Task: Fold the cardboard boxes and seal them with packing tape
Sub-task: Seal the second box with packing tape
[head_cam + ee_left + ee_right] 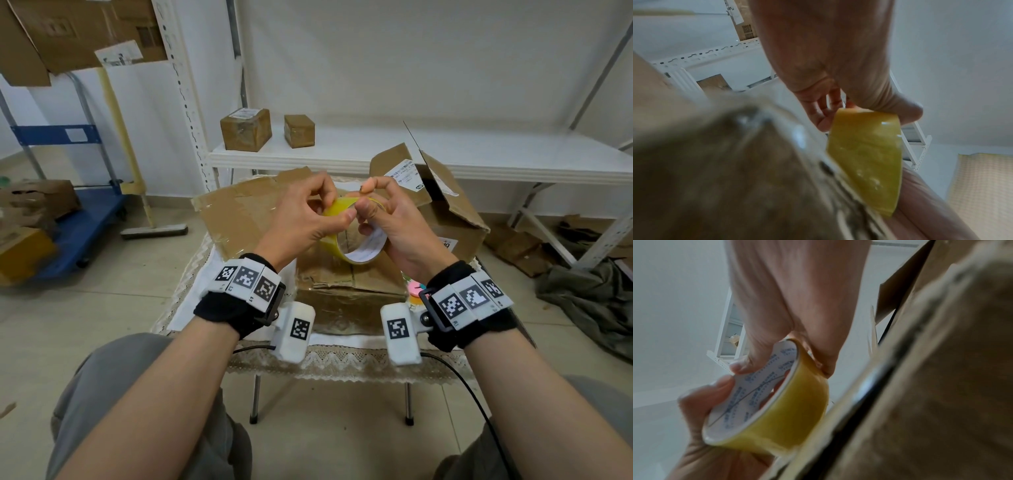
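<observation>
At centre frame, both hands, left hand point(305, 219) and right hand point(390, 219), pinch the tape roll point(352, 236) above the cardboard box point(342, 284), likely hunting its loose end.

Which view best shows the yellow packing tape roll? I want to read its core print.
Right wrist: the yellow packing tape roll shows its printed white core close up. Head shows it small between both hands; left wrist only its outer band.

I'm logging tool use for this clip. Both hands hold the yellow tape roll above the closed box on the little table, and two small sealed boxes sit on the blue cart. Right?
Nearly. The two small sealed boxes sit on the white shelf, not the blue cart, as the head view shows. The left hand and right hand do hold the tape roll above the closed box.
</observation>
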Available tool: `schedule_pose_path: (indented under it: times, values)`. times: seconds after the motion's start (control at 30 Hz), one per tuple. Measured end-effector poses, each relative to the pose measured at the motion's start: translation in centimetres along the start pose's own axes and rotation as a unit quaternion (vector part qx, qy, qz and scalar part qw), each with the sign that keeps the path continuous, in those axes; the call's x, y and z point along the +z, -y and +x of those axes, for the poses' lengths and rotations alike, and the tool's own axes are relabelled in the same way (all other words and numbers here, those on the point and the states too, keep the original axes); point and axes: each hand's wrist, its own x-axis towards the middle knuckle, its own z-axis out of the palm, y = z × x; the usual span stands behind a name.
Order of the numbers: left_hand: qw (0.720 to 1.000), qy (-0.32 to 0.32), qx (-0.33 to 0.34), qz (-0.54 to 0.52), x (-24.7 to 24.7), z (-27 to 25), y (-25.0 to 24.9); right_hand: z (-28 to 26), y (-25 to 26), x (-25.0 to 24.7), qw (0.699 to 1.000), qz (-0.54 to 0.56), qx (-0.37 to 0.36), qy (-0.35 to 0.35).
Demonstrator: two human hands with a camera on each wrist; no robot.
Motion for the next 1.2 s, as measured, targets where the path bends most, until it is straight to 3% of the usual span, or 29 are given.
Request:
schedule_pose_path:
  times: [0.67,0.87,1.07,1.2]
  values:
    - [0.999,-0.036,0.008,0.002,0.4,-0.6,0.0,0.0,0.5,0.1,1.0,-0.005,-0.011,-0.018]
    - [0.999,0.037,0.014,0.0,-0.5,-0.2,-0.3,-0.2,1.1,-0.5,1.0,0.01,-0.006,-0.02]
    - [0.998,0.007,0.055,0.018,-1.9,0.1,-0.2,-0.3,1.5,-0.7,1.0,-0.019,0.004,-0.016]
    - [0.994,0.044,0.055,0.081,-2.6,0.2,-0.4,-0.3,1.6,-0.7,0.999,-0.05,0.018,0.0]
